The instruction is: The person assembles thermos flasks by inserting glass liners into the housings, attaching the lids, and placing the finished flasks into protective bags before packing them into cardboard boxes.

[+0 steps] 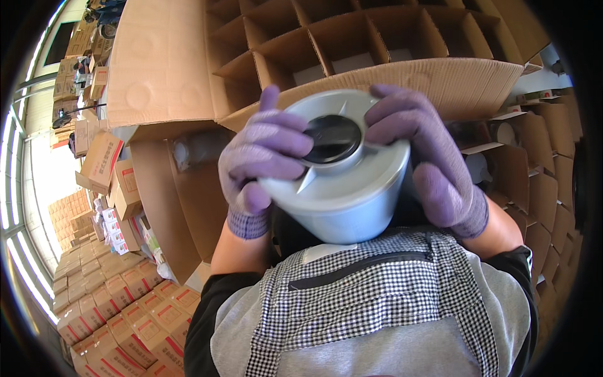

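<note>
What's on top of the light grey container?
On the container: a round black piece mid-top, with fingers of the gloved left hand and right hand around it. Surface under the fingers is covered.

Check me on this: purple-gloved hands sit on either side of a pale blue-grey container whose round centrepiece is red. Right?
The round centrepiece is black, not red, as the head view shows. The left hand and right hand are on either side of the pale blue-grey container.
</note>
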`<state>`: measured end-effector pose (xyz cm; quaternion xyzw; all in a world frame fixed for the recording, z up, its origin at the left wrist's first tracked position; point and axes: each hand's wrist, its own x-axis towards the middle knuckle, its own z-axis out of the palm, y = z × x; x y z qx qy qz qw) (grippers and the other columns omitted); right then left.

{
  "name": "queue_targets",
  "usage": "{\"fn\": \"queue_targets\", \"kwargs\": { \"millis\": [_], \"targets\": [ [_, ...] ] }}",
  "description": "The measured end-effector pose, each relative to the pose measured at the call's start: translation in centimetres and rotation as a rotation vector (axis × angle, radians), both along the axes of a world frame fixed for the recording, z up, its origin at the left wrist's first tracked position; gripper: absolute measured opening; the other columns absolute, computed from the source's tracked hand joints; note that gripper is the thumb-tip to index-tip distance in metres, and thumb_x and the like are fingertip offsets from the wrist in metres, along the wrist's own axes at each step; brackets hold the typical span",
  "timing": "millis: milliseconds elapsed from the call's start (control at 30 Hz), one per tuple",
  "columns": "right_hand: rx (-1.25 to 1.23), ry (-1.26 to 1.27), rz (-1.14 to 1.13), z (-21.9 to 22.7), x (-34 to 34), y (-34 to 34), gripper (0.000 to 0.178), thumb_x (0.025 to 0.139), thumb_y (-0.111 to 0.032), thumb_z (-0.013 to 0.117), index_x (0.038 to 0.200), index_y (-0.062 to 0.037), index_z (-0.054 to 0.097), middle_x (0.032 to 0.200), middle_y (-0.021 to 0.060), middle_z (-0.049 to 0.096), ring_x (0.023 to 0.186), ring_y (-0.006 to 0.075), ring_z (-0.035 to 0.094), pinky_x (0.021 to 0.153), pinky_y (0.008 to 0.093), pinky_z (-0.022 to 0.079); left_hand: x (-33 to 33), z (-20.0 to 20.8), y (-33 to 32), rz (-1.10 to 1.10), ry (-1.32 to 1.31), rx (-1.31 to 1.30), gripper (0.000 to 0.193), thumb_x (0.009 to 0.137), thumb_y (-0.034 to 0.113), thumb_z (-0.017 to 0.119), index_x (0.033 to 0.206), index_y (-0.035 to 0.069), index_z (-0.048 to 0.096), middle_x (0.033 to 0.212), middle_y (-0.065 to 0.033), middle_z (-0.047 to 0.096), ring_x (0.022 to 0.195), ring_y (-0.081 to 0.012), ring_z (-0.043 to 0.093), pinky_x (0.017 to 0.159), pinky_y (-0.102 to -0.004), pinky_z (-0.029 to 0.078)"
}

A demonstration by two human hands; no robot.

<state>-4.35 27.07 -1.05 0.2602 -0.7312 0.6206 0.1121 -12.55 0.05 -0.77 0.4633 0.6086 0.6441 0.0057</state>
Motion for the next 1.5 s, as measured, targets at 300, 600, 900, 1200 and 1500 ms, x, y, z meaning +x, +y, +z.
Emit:
{"fn": "queue_targets", "kwargs": {
  "millis": [300, 600, 900, 1200, 1500],
  "targets": [
    [-0.556, -0.429, 0.154, -2.5, -6.2, -1.4, 0.029, 0.101, -0.023, 0.058, 0.117, -0.0001, 0.066, 0.124, 0.0171, 0.065, 0.114, 0.0274, 0.067, 0.102, 0.0370, 0.053, 5.2, 9.9, 6.9, 0.371, 0.511, -0.861, 0.058, 0.081, 0.043, 0.081, 0.115, -0.002, 0.069, 0.124, -0.0230, 0.069, 0.117, -0.0401, 0.067, 0.106, -0.0503, 0.049],
    [0.130, 0.204, 0.018, 1.2, -0.2, 0.6, 0.026, 0.094, -0.019, 0.061, 0.107, 0.0041, 0.064, 0.108, 0.0195, 0.062, 0.103, 0.0368, 0.061, 0.107, 0.0499, 0.045, 2.2, 0.5, 0.2, 0.178, -0.055, -0.079, 0.053, 0.097, 0.058, 0.061, 0.086, 0.008, 0.075, 0.105, -0.0134, 0.076, 0.129, -0.0382, 0.060, 0.126, -0.0560, 0.021],
    [-0.898, -0.797, 0.576, -6.7, -9.9, -2.6, 0.030, 0.105, -0.021, 0.057, 0.123, 0.0017, 0.063, 0.127, 0.0174, 0.066, 0.113, 0.0315, 0.068, 0.103, 0.0383, 0.053, 6.5, 9.0, 9.6, 0.553, 0.617, -0.940, 0.065, 0.076, 0.046, 0.083, 0.122, 0.001, 0.071, 0.121, -0.0216, 0.070, 0.115, -0.0404, 0.067, 0.106, -0.0560, 0.048],
    [0.193, 0.159, 0.034, 1.6, 1.6, 1.5, 0.042, 0.092, -0.028, 0.062, 0.117, 0.0053, 0.063, 0.114, 0.0205, 0.062, 0.113, 0.0376, 0.059, 0.113, 0.0527, 0.039, 2.5, 1.6, 0.8, 0.150, 0.028, -0.133, 0.051, 0.099, 0.050, 0.060, 0.081, 0.005, 0.078, 0.098, -0.0132, 0.078, 0.118, -0.0383, 0.068, 0.121, -0.0549, 0.032],
    [-0.734, -0.657, 0.497, -8.0, -10.7, -1.1, 0.026, 0.104, -0.020, 0.057, 0.113, 0.0014, 0.069, 0.129, 0.0170, 0.065, 0.111, 0.0293, 0.067, 0.098, 0.0343, 0.055, 5.8, 10.7, 7.5, 0.388, 0.467, -0.899, 0.056, 0.075, 0.036, 0.085, 0.115, -0.001, 0.071, 0.125, -0.0237, 0.069, 0.118, -0.0424, 0.066, 0.109, -0.0534, 0.046]
  ]
}}
